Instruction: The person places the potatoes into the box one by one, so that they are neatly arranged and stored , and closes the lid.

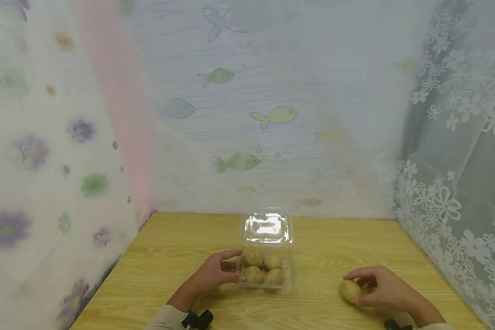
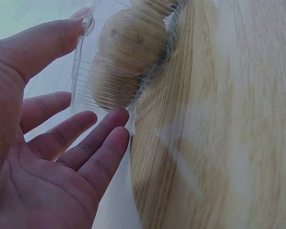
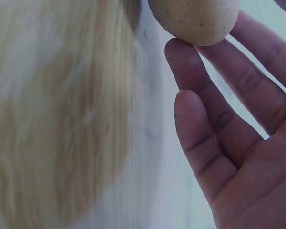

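A clear plastic clamshell box stands on the table with its lid raised at the back. Several potatoes sit inside it in two rows. My left hand is at the box's left side, thumb touching the rim; its other fingers stretch fairly straight beside the ribbed wall. Well to the right of the box, my right hand holds a single potato between thumb and fingers. That potato shows small dark specks in the right wrist view; whether it touches the table, I cannot tell.
The light wood-grain table runs back to a hanging sheet printed with fish. A flower-patterned curtain borders the left side, and a translucent one with white flowers borders the right.
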Demonstrator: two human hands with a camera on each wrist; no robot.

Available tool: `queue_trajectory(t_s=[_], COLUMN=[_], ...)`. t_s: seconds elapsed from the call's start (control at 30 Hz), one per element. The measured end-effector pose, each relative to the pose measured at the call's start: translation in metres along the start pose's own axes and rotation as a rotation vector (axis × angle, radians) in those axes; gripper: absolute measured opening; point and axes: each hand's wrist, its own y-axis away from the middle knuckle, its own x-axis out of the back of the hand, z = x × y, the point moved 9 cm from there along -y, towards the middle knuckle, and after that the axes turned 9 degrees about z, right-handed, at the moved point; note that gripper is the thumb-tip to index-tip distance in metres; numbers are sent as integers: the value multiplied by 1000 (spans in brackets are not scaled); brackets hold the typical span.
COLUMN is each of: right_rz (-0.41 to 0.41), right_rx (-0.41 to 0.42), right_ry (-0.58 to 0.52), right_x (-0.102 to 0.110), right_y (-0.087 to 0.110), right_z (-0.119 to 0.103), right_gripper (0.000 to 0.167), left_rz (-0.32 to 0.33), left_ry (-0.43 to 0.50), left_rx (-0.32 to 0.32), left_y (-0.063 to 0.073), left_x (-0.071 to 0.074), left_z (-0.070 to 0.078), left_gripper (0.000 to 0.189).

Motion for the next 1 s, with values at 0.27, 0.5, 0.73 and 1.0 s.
queue_trajectory(t_s=[0.27, 0.5, 0.73, 1.0], right_rz=[65, 143, 185, 199], right_rx=[19, 1, 36, 109], right_ry=[22, 41, 55, 93], right_x=[1, 4, 5, 0], right_y=[-11, -21, -32, -43], right_z=[-11, -20, -33, -48], right_gripper=[52, 54, 46, 46], left_rz=[0, -7, -9, -13], left_ry=[5, 9, 5, 12], left_rx=[1, 1, 7, -4], left_y=[-1, -2, -1, 1], left_x=[-1, -2, -1, -1], left_z=[0, 1, 2, 2], left_gripper=[82, 82, 81, 80])
